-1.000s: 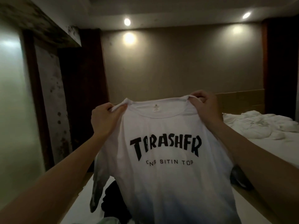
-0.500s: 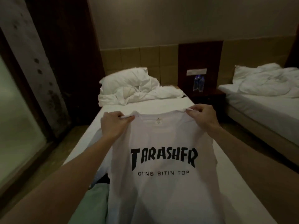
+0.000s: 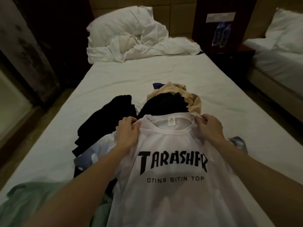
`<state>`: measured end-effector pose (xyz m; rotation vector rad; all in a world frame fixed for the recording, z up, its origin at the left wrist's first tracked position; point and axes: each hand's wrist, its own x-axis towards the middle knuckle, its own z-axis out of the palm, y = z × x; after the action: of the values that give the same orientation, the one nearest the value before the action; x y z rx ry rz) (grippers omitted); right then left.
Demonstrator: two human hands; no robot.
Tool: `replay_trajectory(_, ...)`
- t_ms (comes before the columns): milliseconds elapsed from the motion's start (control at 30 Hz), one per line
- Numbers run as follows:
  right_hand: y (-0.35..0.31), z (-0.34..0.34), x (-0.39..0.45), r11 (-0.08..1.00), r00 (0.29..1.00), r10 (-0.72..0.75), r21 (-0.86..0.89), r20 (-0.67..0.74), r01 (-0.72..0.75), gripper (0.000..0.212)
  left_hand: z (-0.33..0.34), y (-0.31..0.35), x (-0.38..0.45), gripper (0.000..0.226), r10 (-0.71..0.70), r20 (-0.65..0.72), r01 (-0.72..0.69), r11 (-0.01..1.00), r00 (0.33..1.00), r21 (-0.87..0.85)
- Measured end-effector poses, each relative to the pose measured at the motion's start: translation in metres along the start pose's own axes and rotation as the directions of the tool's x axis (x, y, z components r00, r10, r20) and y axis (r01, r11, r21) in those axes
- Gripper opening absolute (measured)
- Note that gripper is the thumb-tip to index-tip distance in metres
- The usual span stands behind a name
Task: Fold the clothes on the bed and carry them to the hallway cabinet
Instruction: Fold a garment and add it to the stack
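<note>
White T-shirt with black lettering on its chest is being held front-up over the near end of the bed in the head view, its collar pointing toward the pillow end. Its left shoulder seam is being pinched by the left hand, fingers curled round the cloth, and its right shoulder seam is being pinched in the same way by the right hand. The lower part of the shirt is being cut off by the bottom edge of the frame, so whether it is resting on the mattress cannot be told.

Other clothes are being partly covered by the shirt: a black garment to the left, a second black garment just beyond the collar, a beige garment touching that one, and a pale green garment at the near left corner. A rumpled white pillow and sheet are being seen at the head of the bed. Two water bottles are being shown on the dark nightstand between this bed and a second bed on the right.
</note>
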<state>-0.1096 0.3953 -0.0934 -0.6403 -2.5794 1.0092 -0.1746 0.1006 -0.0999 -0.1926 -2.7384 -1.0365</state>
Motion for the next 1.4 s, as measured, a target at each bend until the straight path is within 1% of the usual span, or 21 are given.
replay_trajectory(100,0.001,-0.005,-0.013,0.999,1.0,0.016,0.047,-0.02,-0.015,0.04,-0.019,-0.003,-0.009,0.013,0.038,-0.078,-0.049,0.99,0.996,-0.135)
replay_trajectory(167,0.004,-0.015,-0.024,0.991,0.999,0.042,0.125,0.013,-0.043,0.043,-0.039,-0.006,-0.017,0.013,0.067,-0.158,-0.081,0.993,0.985,-0.083)
replay_trajectory(233,0.013,-0.027,-0.036,0.991,0.994,0.075,0.103,0.078,-0.083,0.049,-0.061,-0.019,-0.027,0.018,0.033,-0.164,-0.026,0.999,0.986,0.045)
replay_trajectory(333,0.032,-0.043,-0.051,0.957,0.96,0.216,-0.233,0.176,-0.173,0.056,-0.089,-0.051,-0.044,0.037,-0.138,0.038,0.13,0.976,0.99,0.175)
replay_trajectory(400,0.053,-0.049,-0.058,0.873,0.92,0.296,-0.464,0.256,-0.152,0.058,-0.1,-0.061,-0.058,0.042,-0.19,0.185,0.149,0.965,0.964,0.215)
replay_trajectory(433,0.067,-0.048,-0.057,0.865,0.907,0.305,-0.482,0.291,-0.137,0.06,-0.102,-0.063,-0.063,0.035,-0.186,0.229,0.121,0.956,0.955,0.268)
replay_trajectory(500,0.085,-0.046,-0.062,0.901,0.88,0.339,-0.382,0.332,-0.203,0.068,-0.105,-0.066,-0.071,0.022,-0.191,0.238,0.089,0.92,0.952,0.382)
replay_trajectory(567,0.094,-0.047,-0.067,0.923,0.881,0.363,-0.243,0.304,-0.297,0.075,-0.11,-0.061,-0.073,0.02,-0.222,0.186,0.103,0.862,0.957,0.497)
replay_trajectory(633,0.096,-0.048,-0.073,0.913,0.863,0.402,-0.21,0.305,-0.351,0.089,-0.12,-0.049,-0.072,0.015,-0.203,0.116,0.09,0.783,0.972,0.615)
replay_trajectory(667,0.099,-0.05,-0.074,0.903,0.855,0.419,-0.239,0.307,-0.357,0.085,-0.125,-0.04,-0.072,0.013,-0.186,0.087,0.088,0.762,0.979,0.642)
replay_trajectory(700,0.103,-0.05,-0.072,0.904,0.857,0.41,-0.266,0.312,-0.336,0.067,-0.131,-0.032,-0.07,0.014,-0.171,0.061,0.093,0.763,0.983,0.639)
replay_trajectory(733,0.105,-0.055,-0.071,0.898,0.856,0.404,-0.318,0.324,-0.303,0.044,-0.137,-0.023,-0.067,0.015,-0.187,0.059,0.114,0.786,0.981,0.608)
replay_trajectory(767,0.11,-0.055,-0.068,0.895,0.856,0.4,-0.341,0.328,-0.288,0.032,-0.144,-0.016,-0.063,0.017,-0.21,0.074,0.136,0.825,0.975,0.548)
replay_trajectory(833,0.112,-0.059,-0.07,0.877,0.851,0.411,-0.396,0.328,-0.271,0.033,-0.156,0.001,-0.055,0.023,-0.279,0.111,0.217,0.897,0.954,0.385)
replay_trajectory(900,0.108,-0.066,-0.075,0.902,0.883,0.361,-0.351,0.301,-0.25,0.033,-0.158,0.027,-0.05,0.024,-0.349,0.151,0.326,0.932,0.925,0.16)
replay_trajectory(1000,0.093,-0.085,-0.085,0.978,0.961,0.193,-0.115,0.2,-0.172,0.029,-0.141,0.073,-0.05,0.017,-0.446,0.347,0.532,0.819,0.825,-0.213)
replay_trajectory(1100,0.078,-0.101,-0.089,0.992,0.988,0.104,0.059,0.113,-0.112,0.021,-0.115,0.109,-0.054,0.024,-0.325,0.546,0.596,0.668,0.772,-0.445)
replay_trajectory(1200,0.052,-0.116,-0.095,0.993,0.999,0.026,0.118,0.042,-0.031,0.02,-0.091,0.121,-0.059,0.024,-0.302,0.515,0.576,0.616,0.802,-0.537)
replay_trajectory(1267,0.032,-0.12,-0.099,0.988,1.0,-0.01,0.156,0.026,0.006,0.018,-0.082,0.116,-0.063,0.024,-0.325,0.469,0.557,0.636,0.821,-0.534)
replay_trajectory(1333,0.01,-0.12,-0.104,0.987,0.999,-0.02,0.162,0.035,0.014,0.017,-0.079,0.104,-0.07,0.023,-0.337,0.433,0.529,0.707,0.836,-0.47)
replay_trajectory(1400,-0.012,-0.108,-0.113,0.992,0.996,-0.038,0.121,0.076,0.028,0.017,-0.082,0.085,-0.081,0.019,-0.321,0.401,0.461,0.826,0.858,-0.325)
